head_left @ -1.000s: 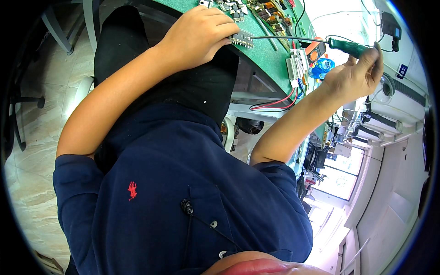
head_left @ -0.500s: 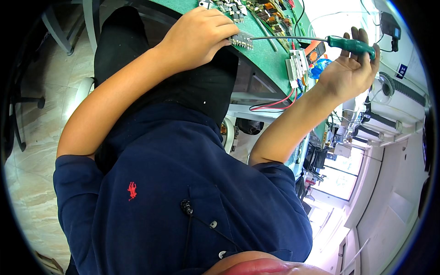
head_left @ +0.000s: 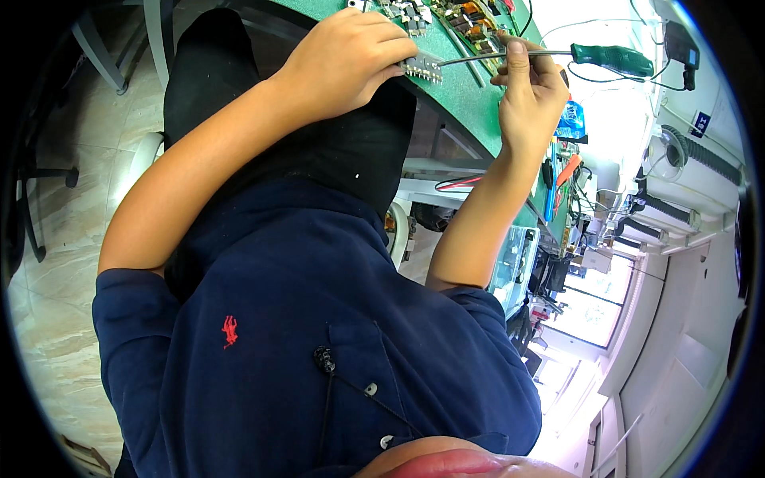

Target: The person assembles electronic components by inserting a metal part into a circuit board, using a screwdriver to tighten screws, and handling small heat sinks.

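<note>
My left hand is closed on the near end of a small grey block with a row of metal pins, at the edge of the green bench mat. A long screwdriver with a dark green handle lies level to the right, its tip at the block's right end. Whether the tip is seated in a screw is too small to tell. My right hand closes its thumb and fingers round the metal shaft, left of the handle, which no finger touches.
Loose small grey parts and several circuit boards lie along the far side of the mat. Right of my forearm are a blue packet and an orange-handled tool. A black device with cables stands at far right.
My right hand has moved left from the screwdriver's handle to its shaft, and its fingers have closed there. The left hand and the grey block have barely shifted.
</note>
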`<state>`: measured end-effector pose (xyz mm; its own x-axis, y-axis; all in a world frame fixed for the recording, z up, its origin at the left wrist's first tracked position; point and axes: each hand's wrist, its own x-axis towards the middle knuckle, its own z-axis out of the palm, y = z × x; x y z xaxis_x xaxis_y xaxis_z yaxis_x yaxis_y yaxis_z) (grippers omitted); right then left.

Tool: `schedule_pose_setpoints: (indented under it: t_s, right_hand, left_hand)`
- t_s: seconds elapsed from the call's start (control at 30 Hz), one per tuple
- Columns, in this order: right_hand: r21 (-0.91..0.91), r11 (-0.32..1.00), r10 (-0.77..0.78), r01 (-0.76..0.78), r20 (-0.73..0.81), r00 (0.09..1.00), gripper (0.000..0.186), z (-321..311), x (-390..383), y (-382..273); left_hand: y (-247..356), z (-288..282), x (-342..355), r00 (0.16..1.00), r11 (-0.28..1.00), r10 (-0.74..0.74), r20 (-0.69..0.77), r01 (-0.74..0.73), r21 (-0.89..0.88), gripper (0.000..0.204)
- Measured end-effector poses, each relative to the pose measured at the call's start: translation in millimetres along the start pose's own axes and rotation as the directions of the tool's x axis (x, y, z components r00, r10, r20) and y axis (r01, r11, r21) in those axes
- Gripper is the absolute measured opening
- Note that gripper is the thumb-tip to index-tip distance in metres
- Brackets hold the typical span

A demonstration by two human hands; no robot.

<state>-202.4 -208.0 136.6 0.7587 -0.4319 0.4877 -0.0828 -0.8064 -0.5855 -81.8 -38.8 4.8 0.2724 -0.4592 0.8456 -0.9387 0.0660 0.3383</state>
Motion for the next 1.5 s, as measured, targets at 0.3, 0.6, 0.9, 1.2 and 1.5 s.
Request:
schedule_pose_setpoints:
  t_s: [0.3, 0.6, 0.9, 1.2, 1.5]
  right_hand:
    - [0.163, 0.984, -0.042, 0.067, -0.148, 0.988, 0.038, 0.2, -4.8, 7.6]
    - [0.401, 0.905, -0.083, 0.141, -0.158, 0.984, 0.040, 18.4, -12.9, 7.7]
    - [0.238, 0.969, -0.023, 0.070, -0.191, 0.981, 0.040, 17.7, -12.3, 4.8]
    - [0.161, 0.986, -0.015, 0.036, -0.132, 0.991, 0.034, 5.0, -5.5, -5.1]
    - [0.318, 0.921, -0.111, 0.225, -0.337, 0.935, 0.051, 19.2, -8.3, 4.7]
  left_hand:
    - [0.5, -1.5, 1.4, 1.000, 1.000, 0.007, 0.002, -0.007, 0.012, 0.025]
    - [0.7, -1.4, 0.6, 1.000, 1.000, -0.003, 0.009, 0.003, 0.016, 0.025]
    - [0.6, -1.8, 1.2, 1.000, 1.000, -0.001, 0.005, 0.000, 0.010, 0.025]
    - [1.2, -0.8, 0.8, 1.000, 1.000, -0.003, 0.005, 0.003, 0.018, 0.025]
    - [0.5, -0.6, 1.0, 1.000, 1.000, -0.001, 0.002, 0.001, 0.016, 0.025]
